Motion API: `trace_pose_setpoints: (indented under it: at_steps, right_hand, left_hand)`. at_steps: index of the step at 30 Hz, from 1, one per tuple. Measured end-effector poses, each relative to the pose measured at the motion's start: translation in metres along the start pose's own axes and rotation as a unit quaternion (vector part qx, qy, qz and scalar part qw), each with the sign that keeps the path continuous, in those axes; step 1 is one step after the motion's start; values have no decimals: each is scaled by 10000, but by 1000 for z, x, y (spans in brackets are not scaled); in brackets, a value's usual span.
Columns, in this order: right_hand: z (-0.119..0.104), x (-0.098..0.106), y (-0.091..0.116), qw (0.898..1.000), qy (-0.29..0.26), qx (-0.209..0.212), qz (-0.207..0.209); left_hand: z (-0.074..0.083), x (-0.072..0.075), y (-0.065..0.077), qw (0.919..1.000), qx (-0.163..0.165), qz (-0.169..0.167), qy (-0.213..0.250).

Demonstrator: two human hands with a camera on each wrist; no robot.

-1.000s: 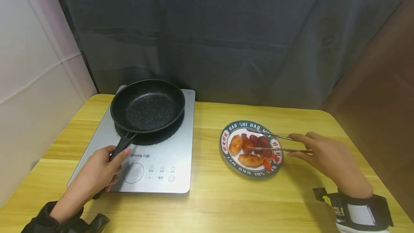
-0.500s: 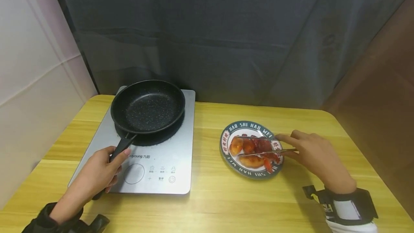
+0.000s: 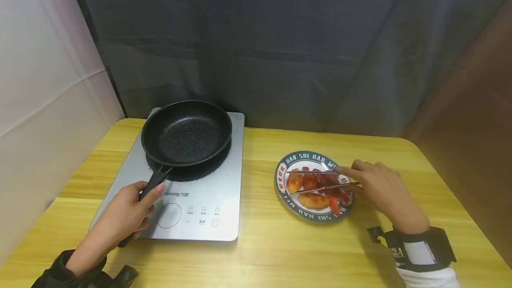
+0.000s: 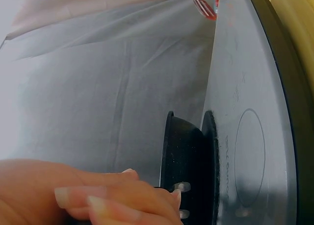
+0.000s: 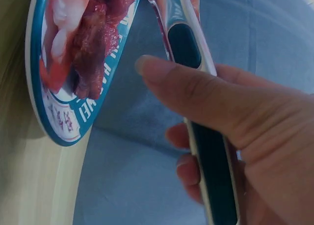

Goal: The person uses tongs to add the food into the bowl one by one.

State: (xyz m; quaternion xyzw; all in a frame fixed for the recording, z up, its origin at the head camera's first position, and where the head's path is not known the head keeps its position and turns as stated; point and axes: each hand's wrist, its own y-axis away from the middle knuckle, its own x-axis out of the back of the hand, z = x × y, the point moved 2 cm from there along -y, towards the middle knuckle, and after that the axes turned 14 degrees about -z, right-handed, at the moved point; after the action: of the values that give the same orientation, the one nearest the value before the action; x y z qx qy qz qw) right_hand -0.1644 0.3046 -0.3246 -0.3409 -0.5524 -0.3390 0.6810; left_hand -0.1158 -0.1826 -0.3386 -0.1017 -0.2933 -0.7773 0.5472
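Note:
My left hand (image 3: 122, 210) grips the handle (image 3: 151, 185) of a black speckled frying pan (image 3: 187, 134), which sits at the back of a silver induction cooktop (image 3: 200, 208). My right hand (image 3: 380, 197) holds metal tongs (image 5: 216, 171) with dark grip panels, thumb along one side. Over a round plate (image 3: 298, 158) with a green lettered rim, the tong arms stand spread apart. Between them, as seen from the head, lie an orange-brown piece and dark red meat (image 5: 91, 58). Nearer the front are a golden-brown piece (image 3: 314, 201) and an orange-red shrimp-like piece (image 3: 334, 206).
The wooden table (image 3: 260, 252) carries the cooktop on the left and the plate right of centre. A dark cloth (image 3: 280, 57) hangs along the back edge. A pale sheet (image 3: 48, 57) closes the left side, a brown one (image 3: 472, 114) the right.
My right hand has moved left, carrying the tongs farther across the plate and over the food. My left hand keeps its grip on the pan handle, and the pan stays put.

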Motion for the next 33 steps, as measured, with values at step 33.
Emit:
trace_pose_setpoints:
  at_steps: [33]
  right_hand:
    - [9,-14,-10,9997,-131,-51,184]
  left_hand:
    - [2,-1,0,9993,25,-146,340]
